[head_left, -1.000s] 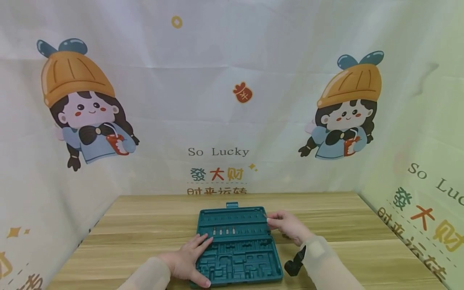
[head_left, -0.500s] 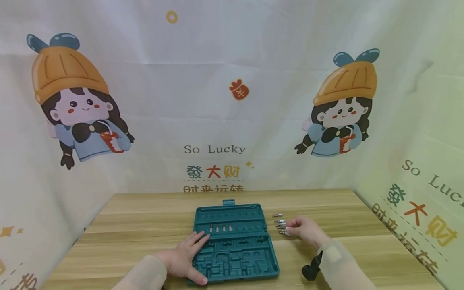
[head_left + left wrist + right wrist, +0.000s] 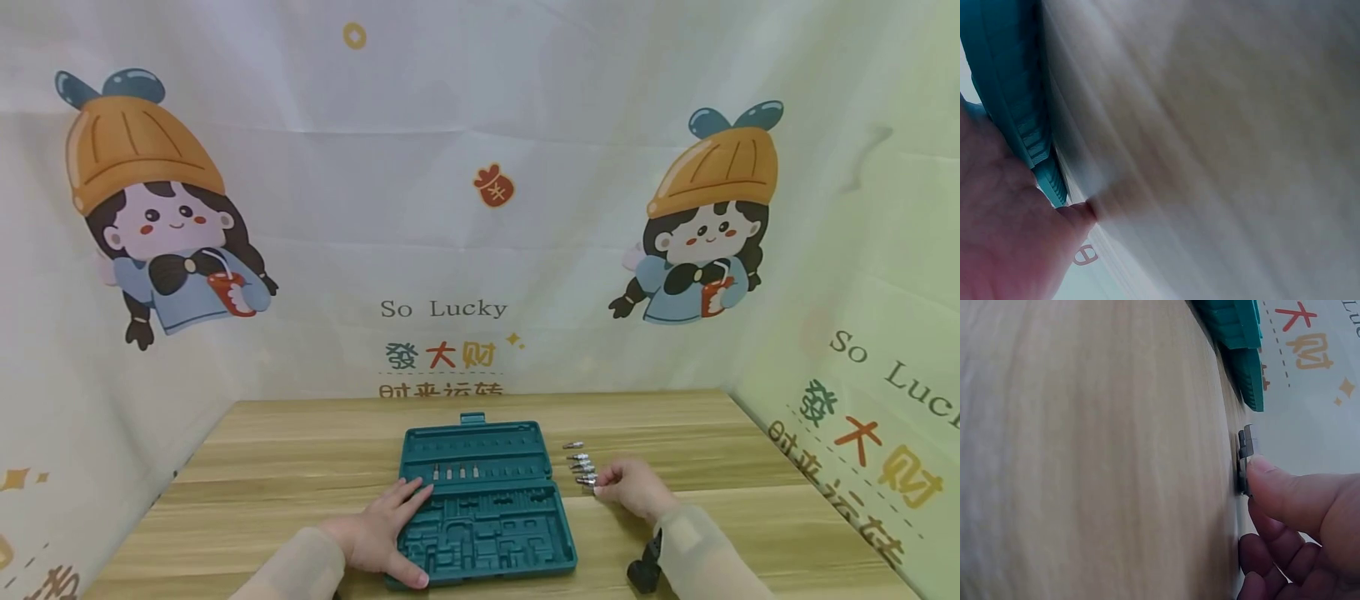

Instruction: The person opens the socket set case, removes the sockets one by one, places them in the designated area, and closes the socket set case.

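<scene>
A teal tool case (image 3: 487, 575) lies unfolded on the wooden table, and several small bits (image 3: 462, 472) stand in a row in its far half. My left hand (image 3: 378, 533) rests spread on the near left edge of the case, its thumb at the front corner. To the right of the case, my right hand (image 3: 633, 487) pinches a small silver socket bit (image 3: 1249, 440) between thumb and fingers, low over the table. Several more socket bits (image 3: 577, 457) lie in a column beside that hand. The right fingertips partly hide the pinched one.
The wooden table (image 3: 285, 450) reaches back to a printed cloth backdrop (image 3: 420, 208) with cartoon figures. The case's near half has moulded recesses, and a latch (image 3: 472, 418) sticks out at its far edge. A black wrist camera (image 3: 645, 571) hangs below the right sleeve.
My right hand has left the case's far right edge and come right and nearer, down to the last socket bit in the column. The left hand keeps its place on the case.
</scene>
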Available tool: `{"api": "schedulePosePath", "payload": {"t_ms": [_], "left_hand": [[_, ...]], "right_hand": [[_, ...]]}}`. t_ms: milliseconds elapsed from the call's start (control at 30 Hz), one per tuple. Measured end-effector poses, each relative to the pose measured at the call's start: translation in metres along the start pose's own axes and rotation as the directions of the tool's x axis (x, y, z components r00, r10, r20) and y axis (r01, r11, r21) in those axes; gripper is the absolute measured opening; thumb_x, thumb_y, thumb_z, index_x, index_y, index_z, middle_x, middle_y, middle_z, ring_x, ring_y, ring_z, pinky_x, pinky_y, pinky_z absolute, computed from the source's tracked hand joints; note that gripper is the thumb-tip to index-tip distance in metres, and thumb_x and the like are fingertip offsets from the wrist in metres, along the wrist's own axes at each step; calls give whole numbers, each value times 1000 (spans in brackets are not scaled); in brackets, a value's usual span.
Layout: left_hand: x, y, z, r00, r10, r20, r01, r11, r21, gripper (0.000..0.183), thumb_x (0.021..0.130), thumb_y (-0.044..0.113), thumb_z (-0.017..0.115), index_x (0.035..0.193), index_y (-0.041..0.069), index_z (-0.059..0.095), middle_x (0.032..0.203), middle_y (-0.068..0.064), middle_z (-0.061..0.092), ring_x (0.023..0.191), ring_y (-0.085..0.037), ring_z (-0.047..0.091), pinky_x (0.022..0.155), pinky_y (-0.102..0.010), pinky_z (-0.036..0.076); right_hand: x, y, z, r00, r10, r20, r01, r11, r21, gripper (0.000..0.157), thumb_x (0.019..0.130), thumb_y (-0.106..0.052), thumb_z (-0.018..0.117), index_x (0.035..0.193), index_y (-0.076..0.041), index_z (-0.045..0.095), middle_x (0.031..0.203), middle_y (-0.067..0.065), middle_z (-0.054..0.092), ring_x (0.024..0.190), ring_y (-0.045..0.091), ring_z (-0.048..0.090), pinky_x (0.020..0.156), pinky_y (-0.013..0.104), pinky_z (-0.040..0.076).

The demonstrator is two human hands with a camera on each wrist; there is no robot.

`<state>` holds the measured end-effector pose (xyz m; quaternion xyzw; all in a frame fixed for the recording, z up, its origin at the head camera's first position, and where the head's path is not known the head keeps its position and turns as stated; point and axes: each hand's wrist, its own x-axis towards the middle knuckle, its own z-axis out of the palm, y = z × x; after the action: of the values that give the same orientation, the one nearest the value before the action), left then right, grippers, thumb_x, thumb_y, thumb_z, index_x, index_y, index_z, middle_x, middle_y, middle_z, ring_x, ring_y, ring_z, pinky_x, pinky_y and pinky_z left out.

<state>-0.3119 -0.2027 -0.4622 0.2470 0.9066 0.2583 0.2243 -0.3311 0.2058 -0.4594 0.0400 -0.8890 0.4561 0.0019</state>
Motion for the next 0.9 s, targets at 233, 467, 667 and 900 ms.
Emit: {"api": "schedulePosePath", "payload": {"t_ms": [233,467,667,900], "left_hand": [[1,-1,0,1000,-11,1,11,1000,13,107,70,68,71,155,34,15,161,-3,7,146,-36,2,105,-68,17],[0,-1,0,1000,-8,2,8,1000,14,108,71,66,72,155,31,16,161,-4,7,146,-36,2,105,-67,17],[1,0,1,1000,-9,7,9,1000,25,107,71,66,72,155,31,16,161,-3,7,146,-35,2,106,-66,17],[1,-1,1,1000,-19,2,19,1000,25,108,70,68,72,155,32,16,161,-2,7,146,-34,3,106,-66,17]], "right_hand": [[2,3,3,1000,3,-12,-3,1000,-3,11,76,6,74,76,0,64,74,2,58,70,17,49,62,30,39],[4,4,5,1000,-21,-18,21,1000,13,15,72,9,75,76,2,63,72,3,58,67,16,50,61,29,40],[1,0,-2,999,41,-6,-41,999,16,17,75,2,76,82,0,61,78,5,58,70,18,49,61,30,39],[7,-25,-1,1000,2,4,-2,1000,-12,9,84,-5,71,88,-3,63,82,5,59,75,19,53,64,32,42]]}}
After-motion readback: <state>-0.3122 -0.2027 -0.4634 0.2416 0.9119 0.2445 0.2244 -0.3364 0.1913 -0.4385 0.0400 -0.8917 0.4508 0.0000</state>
